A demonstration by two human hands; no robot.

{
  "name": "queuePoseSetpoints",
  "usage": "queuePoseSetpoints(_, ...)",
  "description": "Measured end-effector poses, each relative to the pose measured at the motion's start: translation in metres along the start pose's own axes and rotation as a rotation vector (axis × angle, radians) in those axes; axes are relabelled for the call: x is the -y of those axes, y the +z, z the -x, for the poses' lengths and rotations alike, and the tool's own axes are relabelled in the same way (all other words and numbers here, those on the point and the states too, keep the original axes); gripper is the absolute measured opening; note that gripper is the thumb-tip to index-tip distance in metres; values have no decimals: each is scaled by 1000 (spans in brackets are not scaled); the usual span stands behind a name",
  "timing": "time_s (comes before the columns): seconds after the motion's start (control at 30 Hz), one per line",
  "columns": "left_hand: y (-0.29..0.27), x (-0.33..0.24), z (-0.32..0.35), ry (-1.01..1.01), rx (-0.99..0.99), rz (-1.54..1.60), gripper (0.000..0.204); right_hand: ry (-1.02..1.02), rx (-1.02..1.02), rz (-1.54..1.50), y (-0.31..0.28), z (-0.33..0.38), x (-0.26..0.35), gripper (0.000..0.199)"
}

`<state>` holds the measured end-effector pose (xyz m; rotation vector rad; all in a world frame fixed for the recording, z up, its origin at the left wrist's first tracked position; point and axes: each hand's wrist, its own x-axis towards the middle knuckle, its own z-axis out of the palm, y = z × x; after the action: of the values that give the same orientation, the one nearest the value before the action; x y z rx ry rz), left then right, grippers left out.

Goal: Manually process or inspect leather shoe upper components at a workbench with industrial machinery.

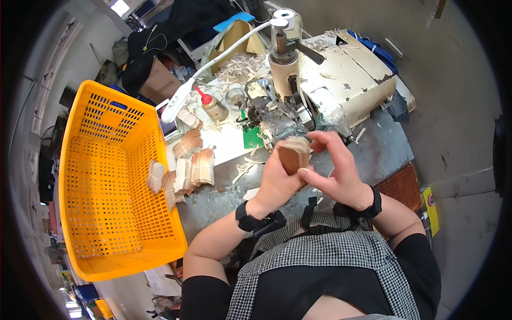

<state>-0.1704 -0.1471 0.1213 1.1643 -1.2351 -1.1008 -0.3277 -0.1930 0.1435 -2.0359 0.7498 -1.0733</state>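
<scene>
While the cream-coloured sewing machine (341,80) stands just beyond them, both hands grip one stack of thin brown leather pieces (293,156) above the grey desk (373,149). The left hand (274,184) clasps the stack from below and behind, its fingers wrapped round the lower end. The right hand (336,168) pinches it from the other side, thumb pressed on the near face and forefinger curled over the pale top edge. Each wrist carries a black band. To the person's left, several tied bundles of similar tan pieces (186,170) lie on the desk, just beside the wall of a large orange plastic basket (106,181). A white gooseneck lamp (181,98) arches from the machine head toward the basket, and a small bottle with a red nozzle (212,106) stands near it among pale scraps (240,66). The person wears a black-and-white checked apron.
</scene>
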Motion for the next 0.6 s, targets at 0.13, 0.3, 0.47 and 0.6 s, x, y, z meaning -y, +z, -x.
queuePoseSetpoints(0.13, 4, -15, -10, -243, -93, 551, 22, 93, 82, -41, 6, 11, -6, 62)
queuePoseSetpoints(0.3, 12, -6, -11, -232, -186, 622, 31, 76, 83, 15, 13, 20, -18, 57)
queuePoseSetpoints(0.47, 21, -17, -15, -183, -390, 695, 55, -175, 53, 292, 0, 20, -25, 56)
queuePoseSetpoints(0.6, 29, -8, -15, -148, -269, 725, 61, -418, -108, 296, 1, 15, -42, 55)
